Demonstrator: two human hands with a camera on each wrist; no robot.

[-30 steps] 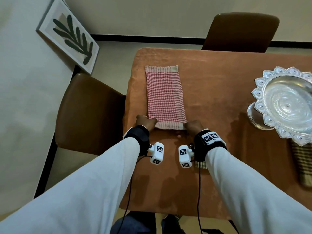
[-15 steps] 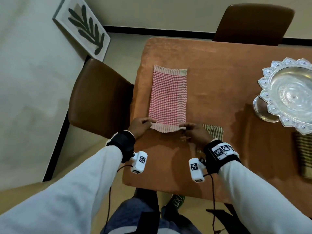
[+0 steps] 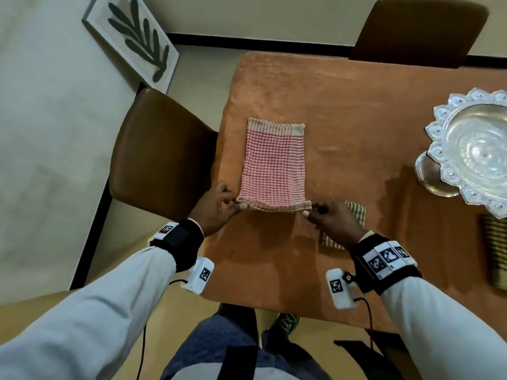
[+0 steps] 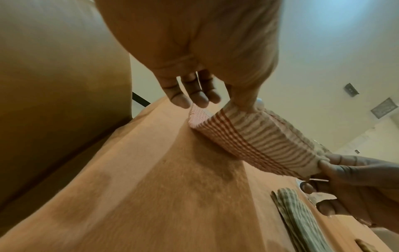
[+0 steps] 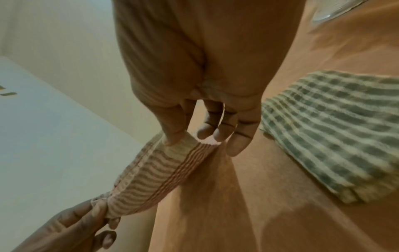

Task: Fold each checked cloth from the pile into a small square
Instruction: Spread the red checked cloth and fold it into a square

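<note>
While the red checked cloth (image 3: 274, 163) lies as a long strip on the orange tabletop (image 3: 356, 111), its long axis runs straight away from the person, with the striped beige border at the far end pointing toward the far chair (image 3: 419, 28) and the near border lifted off the surface. Each near corner is pinched: the left hand (image 3: 216, 209) clamps the left corner between thumb and forefinger, and the right hand (image 3: 332, 218) clamps the right corner the same way, so the short near edge is stretched level between them. From the left wrist view, the pinched border (image 4: 259, 136) curls upward and the cloth bends back under itself where it leaves the tabletop; the other fingers (image 4: 194, 97) of that hand hang loosely beside the cloth. From the right wrist view, the thumb presses the border (image 5: 172, 170) while the remaining fingers (image 5: 237, 136) point down toward the tabletop. A folded green checked cloth (image 3: 354, 218) lies flat on the tabletop just beneath and beside the right hand. A silver scalloped bowl (image 3: 474, 149) stands well apart at the right edge, more striped fabric (image 3: 493, 250) lies below it, and a brown chair (image 3: 162, 154) sits beside the tabletop's left side.
</note>
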